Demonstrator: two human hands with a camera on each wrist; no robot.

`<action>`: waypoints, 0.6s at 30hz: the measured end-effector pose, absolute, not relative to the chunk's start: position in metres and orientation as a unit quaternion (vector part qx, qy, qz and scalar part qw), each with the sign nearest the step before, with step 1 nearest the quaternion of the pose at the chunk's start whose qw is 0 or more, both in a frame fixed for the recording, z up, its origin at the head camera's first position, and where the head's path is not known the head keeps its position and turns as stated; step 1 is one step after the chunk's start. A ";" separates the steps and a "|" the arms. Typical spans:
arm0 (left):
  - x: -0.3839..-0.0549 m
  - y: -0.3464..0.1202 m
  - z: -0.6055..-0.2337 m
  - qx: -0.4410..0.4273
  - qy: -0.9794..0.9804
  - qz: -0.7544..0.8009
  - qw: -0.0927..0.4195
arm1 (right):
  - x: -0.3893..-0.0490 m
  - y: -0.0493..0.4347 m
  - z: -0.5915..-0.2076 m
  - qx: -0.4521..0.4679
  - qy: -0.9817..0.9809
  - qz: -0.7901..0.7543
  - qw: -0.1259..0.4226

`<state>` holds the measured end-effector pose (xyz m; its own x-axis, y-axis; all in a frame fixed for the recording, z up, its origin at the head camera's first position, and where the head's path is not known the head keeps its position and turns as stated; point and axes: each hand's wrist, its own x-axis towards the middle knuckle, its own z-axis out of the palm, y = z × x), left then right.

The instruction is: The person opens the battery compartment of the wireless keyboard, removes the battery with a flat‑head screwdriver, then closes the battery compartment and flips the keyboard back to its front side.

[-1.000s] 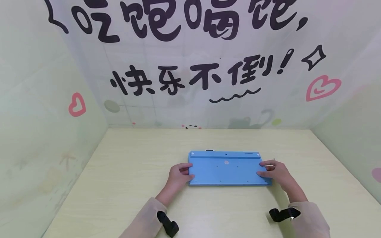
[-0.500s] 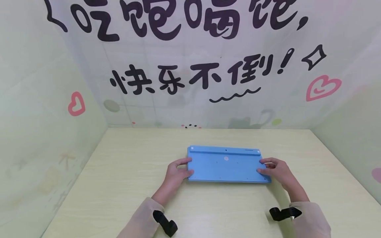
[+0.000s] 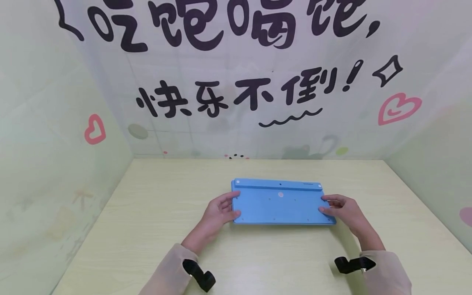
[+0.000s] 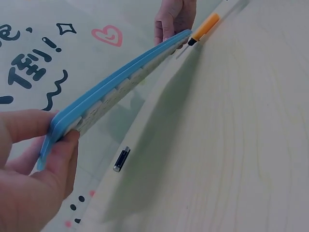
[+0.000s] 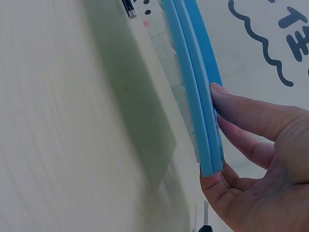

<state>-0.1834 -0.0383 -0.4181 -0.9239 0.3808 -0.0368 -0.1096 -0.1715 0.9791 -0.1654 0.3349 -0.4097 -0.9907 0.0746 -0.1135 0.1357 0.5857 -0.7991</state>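
A blue keyboard (image 3: 280,211) faces me with its underside, raised over the table and tilted. Its raised bar with two pale round feet runs along the far edge. My left hand (image 3: 217,211) grips the left end, thumb on the underside. At the right end, my right hand (image 3: 344,211) pinches it between thumb and fingers. White keys (image 4: 118,89) show on the downward side in the left wrist view. Beneath it on the table lies a small dark cylinder with silver ends (image 4: 121,159), resembling a battery; the keyboard hides it from the head view.
An orange-handled screwdriver (image 4: 206,28) lies on the table near the keyboard's right end, hidden in the head view. The pale wooden table (image 3: 166,196) ends at a printed back wall (image 3: 206,139), with side walls left and right.
Both hands have raised the keyboard from the table and tilted it, its far edge moving up in view. The small dark cylinder that showed behind it has gone out of sight there.
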 end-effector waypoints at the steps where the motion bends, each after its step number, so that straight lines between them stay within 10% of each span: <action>1: -0.184 -0.039 -0.418 0.120 0.619 0.757 0.169 | -0.166 0.335 -0.410 0.057 0.890 -0.450 0.034; 18: -0.180 -0.046 -0.389 0.172 0.571 0.779 0.194 | -0.171 0.326 -0.408 0.020 0.893 -0.449 0.031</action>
